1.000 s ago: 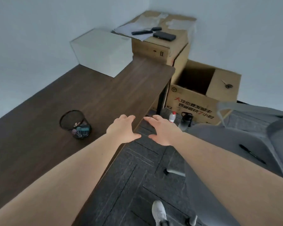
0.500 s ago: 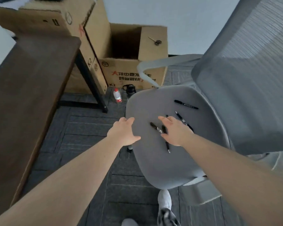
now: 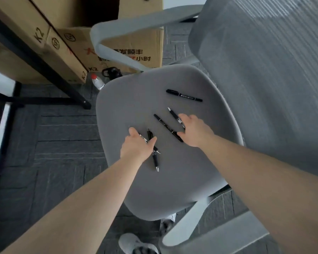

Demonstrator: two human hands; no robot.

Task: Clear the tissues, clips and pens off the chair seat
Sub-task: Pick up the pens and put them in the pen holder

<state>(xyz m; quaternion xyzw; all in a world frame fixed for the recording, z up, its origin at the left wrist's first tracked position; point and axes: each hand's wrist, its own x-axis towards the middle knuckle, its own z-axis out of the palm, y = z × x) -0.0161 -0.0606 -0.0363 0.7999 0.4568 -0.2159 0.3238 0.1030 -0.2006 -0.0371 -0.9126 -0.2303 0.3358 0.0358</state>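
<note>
Several black pens lie on the grey chair seat point(image 3: 173, 180). A black marker point(image 3: 184, 95) lies alone toward the back of the seat. My right hand point(image 3: 195, 132) hovers spread over a clear-barrelled pen point(image 3: 173, 115) and a long black marker point(image 3: 163, 124), with its thumb by the marker's near end. My left hand point(image 3: 136, 146) rests on two crossed pens point(image 3: 155, 158), thumb touching one of them and fingers apart. I see no tissues or clips on the seat.
The mesh backrest point(image 3: 264, 70) rises on the right, and a grey armrest point(image 3: 136, 24) arches over the far side. Cardboard boxes point(image 3: 117, 52), a water bottle point(image 3: 98, 83) and a black bottle point(image 3: 111, 71) stand on the floor beyond. The desk's black leg point(image 3: 44, 70) is at left.
The view swung from the desk down to the chair. Both hands dropped onto the seat, the left moving right onto the crossed pens, the right settling over two pens.
</note>
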